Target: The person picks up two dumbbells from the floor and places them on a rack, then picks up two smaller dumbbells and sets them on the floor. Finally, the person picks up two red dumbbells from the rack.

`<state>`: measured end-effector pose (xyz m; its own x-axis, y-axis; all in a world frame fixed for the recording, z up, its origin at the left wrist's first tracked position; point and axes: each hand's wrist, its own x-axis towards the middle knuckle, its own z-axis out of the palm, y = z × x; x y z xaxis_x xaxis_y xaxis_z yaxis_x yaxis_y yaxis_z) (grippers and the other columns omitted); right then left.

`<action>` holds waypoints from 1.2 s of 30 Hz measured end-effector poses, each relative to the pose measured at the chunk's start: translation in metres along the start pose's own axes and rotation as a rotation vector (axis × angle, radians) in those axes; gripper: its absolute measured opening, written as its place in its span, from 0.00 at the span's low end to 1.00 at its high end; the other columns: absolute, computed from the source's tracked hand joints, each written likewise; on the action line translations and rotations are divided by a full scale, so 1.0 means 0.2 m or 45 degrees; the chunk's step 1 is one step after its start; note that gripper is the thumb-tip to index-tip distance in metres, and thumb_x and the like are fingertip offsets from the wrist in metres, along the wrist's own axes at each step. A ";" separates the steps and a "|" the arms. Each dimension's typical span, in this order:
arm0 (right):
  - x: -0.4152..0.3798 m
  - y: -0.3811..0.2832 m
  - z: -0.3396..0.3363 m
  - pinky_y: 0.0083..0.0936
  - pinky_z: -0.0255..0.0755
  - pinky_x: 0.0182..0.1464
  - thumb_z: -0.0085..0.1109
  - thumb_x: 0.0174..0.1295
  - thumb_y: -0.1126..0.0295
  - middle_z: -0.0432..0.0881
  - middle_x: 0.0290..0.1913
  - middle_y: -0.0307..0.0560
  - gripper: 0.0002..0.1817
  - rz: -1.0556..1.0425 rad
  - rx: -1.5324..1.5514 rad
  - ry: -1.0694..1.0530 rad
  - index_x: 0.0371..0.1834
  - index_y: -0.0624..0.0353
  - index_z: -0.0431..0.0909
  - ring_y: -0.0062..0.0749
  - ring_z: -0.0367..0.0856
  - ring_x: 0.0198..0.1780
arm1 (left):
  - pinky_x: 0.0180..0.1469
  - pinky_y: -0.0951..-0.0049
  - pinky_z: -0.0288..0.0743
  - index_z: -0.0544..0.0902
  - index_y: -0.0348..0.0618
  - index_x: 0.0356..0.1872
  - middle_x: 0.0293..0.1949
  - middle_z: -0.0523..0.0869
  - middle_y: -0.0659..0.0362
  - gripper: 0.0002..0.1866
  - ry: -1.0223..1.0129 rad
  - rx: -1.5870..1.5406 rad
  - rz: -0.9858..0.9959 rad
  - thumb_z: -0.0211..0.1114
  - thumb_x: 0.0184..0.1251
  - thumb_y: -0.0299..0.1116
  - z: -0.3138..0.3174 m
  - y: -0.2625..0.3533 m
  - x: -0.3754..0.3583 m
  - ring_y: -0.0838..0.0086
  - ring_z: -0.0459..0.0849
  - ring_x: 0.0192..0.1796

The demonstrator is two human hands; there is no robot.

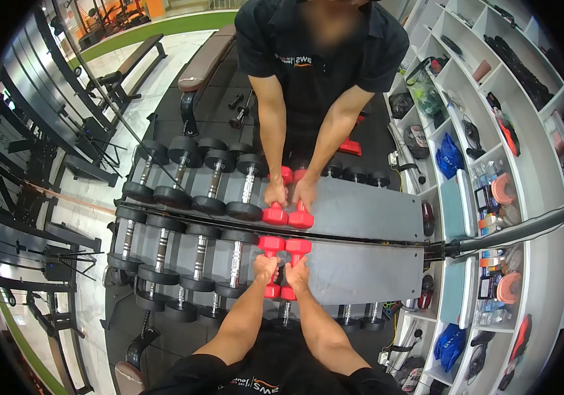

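Observation:
My left hand (266, 266) is wrapped round the handle of a red dumbbell (271, 245) on the grey rack shelf (367, 270). Right beside it, my right hand (296, 272) grips a second red dumbbell (298, 246). Both dumbbells point away from me, their far heads side by side close to the mirror's lower edge. Their near heads show just below my fists. To the left, a row of larger black dumbbells (237, 264) with metal handles lies on the same shelf.
A large mirror (361, 217) behind the shelf reflects my arms, the dumbbells and the room. More black dumbbells (181, 311) sit on a lower tier. White cubbies (456, 283) with bags and bottles line the right side. Gym machines (58, 266) stand at left.

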<state>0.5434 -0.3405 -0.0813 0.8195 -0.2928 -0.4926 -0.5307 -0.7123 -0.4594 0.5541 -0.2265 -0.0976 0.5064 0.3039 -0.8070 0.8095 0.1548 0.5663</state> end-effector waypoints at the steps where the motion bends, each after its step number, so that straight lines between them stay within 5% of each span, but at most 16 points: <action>1: 0.03 0.01 0.02 0.48 0.78 0.53 0.67 0.59 0.62 0.84 0.45 0.67 0.33 -0.009 -0.017 0.041 0.60 0.67 0.63 0.60 0.84 0.49 | 0.17 0.66 0.75 0.84 0.36 0.36 0.22 0.85 0.53 0.10 0.030 0.024 0.013 0.72 0.54 0.30 0.00 0.02 -0.03 0.67 0.82 0.17; 5: 0.11 0.06 0.03 0.43 0.83 0.33 0.71 0.55 0.62 0.86 0.36 0.60 0.32 0.181 0.522 -0.207 0.59 0.63 0.69 0.46 0.89 0.34 | 0.17 0.65 0.75 0.85 0.36 0.29 0.21 0.85 0.53 0.09 0.104 0.066 0.079 0.72 0.52 0.31 0.01 0.01 -0.02 0.69 0.82 0.18; 6: 0.12 0.07 0.05 0.36 0.79 0.20 0.71 0.54 0.64 0.85 0.29 0.54 0.22 0.193 0.639 -0.163 0.50 0.60 0.77 0.34 0.85 0.23 | 0.17 0.65 0.75 0.85 0.35 0.28 0.20 0.85 0.53 0.09 0.133 0.070 0.068 0.72 0.52 0.31 0.01 0.02 -0.02 0.69 0.82 0.18; 12: 0.07 -0.05 -0.06 0.35 0.78 0.22 0.68 0.55 0.70 0.81 0.25 0.48 0.08 0.344 0.742 -0.236 0.33 0.62 0.81 0.36 0.81 0.22 | 0.18 0.65 0.76 0.84 0.35 0.26 0.20 0.84 0.53 0.09 0.159 0.102 0.029 0.72 0.51 0.32 0.01 0.05 -0.04 0.69 0.83 0.18; 29: 0.19 0.11 -0.13 0.35 0.79 0.24 0.72 0.51 0.64 0.82 0.25 0.48 0.17 0.487 0.947 -0.442 0.38 0.61 0.80 0.33 0.81 0.22 | 0.15 0.67 0.71 0.83 0.36 0.25 0.17 0.81 0.56 0.06 0.109 0.022 -0.013 0.70 0.51 0.28 0.01 0.06 -0.05 0.70 0.78 0.15; 36: 0.15 0.10 -0.08 0.36 0.80 0.25 0.74 0.51 0.60 0.83 0.27 0.51 0.18 0.502 0.751 -0.223 0.33 0.64 0.82 0.36 0.83 0.25 | 0.15 0.66 0.71 0.82 0.35 0.25 0.18 0.82 0.55 0.07 0.119 0.021 -0.002 0.70 0.51 0.28 0.00 0.07 -0.07 0.69 0.79 0.16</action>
<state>0.5619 -0.3740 -0.0928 0.5227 -0.3151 -0.7922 -0.8482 -0.0982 -0.5206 0.5582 -0.2297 -0.0778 0.4759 0.3900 -0.7883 0.8155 0.1399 0.5616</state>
